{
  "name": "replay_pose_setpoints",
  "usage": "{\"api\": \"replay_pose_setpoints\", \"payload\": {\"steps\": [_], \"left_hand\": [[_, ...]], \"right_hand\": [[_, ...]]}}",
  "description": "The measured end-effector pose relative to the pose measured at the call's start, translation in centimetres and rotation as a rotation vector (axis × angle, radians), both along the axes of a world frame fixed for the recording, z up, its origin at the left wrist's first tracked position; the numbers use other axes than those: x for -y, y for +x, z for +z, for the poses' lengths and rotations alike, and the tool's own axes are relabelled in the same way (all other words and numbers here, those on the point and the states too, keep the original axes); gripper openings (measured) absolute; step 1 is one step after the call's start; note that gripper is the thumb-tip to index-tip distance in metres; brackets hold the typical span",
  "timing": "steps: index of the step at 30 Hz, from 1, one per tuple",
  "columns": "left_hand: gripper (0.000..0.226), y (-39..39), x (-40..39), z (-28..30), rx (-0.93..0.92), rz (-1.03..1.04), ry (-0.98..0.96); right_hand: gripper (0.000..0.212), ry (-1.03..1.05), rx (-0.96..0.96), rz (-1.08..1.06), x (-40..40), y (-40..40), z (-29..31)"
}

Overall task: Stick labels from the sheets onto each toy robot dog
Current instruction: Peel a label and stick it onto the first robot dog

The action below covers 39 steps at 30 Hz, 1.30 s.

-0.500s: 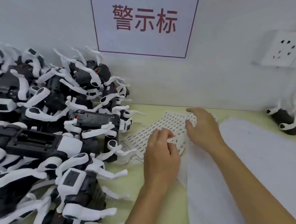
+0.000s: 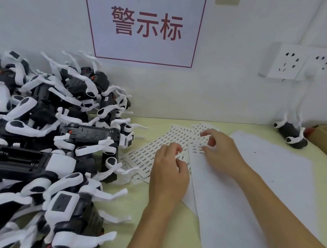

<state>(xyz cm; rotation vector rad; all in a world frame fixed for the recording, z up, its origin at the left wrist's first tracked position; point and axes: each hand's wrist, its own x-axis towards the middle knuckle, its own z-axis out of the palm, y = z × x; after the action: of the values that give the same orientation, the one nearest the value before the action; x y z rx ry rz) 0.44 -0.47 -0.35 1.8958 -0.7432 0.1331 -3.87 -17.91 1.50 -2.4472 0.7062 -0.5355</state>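
1. Big messy pile of toy robot dogs (image 2: 50, 137) takes up the whole left side of the pale yellow table (image 2: 135, 213), black bodies and white legs sticking out everywhere, stacked right up against the wall
2. Label sheets (image 2: 169, 143) are fanned out flat on the table just right of the pile, a few overlapping each other, covered in rows of tiny printed stickers
3. Left hand (image 2: 168, 173) sits over the near part of the sheets, fingers curled in with the tips down on the paper. Looks like it could be picking at a sticker, but it's too blurry to tell if anything is pinched
4. Right hand (image 2: 222, 151) hovers over the right edge of the sheets, fingers spread apart and bent, holding nothing that I can see
5. Large plain white paper (image 2: 259, 195) lies under the right forearm, overlapping the sheets
6. One lone dog (image 2: 291, 134) lies on its back at the far right by the wall, next to a cardboard box (image 2: 326, 140)
7. On the wall: a sign (image 2: 145, 26) with red characters and a white power socket (image 2: 294, 62)
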Motion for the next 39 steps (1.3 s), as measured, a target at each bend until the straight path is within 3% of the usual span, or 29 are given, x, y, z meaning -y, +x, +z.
{"api": "replay_pose_setpoints", "payload": {"steps": [5,12,16,19,25,30,39], "left_hand": [[0.025,0.0,0.1,-0.1,0.026,-0.027,0.059],[0.025,-0.2,0.0,0.0,0.014,-0.006,0.002],[0.036,-0.1,0.0,0.1,-0.175,0.007,-0.080],[0.023,0.0,0.3,0.4,-0.231,-0.017,-0.163],[0.031,0.3,0.3,0.6,-0.366,-0.079,-0.265],[0.032,0.1,0.3,0.5,-0.335,-0.109,-0.244],[0.027,-0.2,0.1,0.9,-0.194,-0.091,-0.141]], "right_hand": [[0.050,-0.128,-0.248,-0.107,0.6,-1.1,-0.5],[0.036,0.073,0.035,0.030,-0.7,-0.9,1.0],[0.047,0.334,0.207,0.247,-2.4,-1.8,2.3],[0.046,0.385,0.263,0.234,-3.2,-2.3,2.1],[0.019,0.361,0.227,0.097,-3.6,-3.1,0.3],[0.024,0.425,0.229,0.160,-2.9,-3.6,0.7],[0.010,0.507,0.145,0.179,-2.5,-4.4,1.8]]}}
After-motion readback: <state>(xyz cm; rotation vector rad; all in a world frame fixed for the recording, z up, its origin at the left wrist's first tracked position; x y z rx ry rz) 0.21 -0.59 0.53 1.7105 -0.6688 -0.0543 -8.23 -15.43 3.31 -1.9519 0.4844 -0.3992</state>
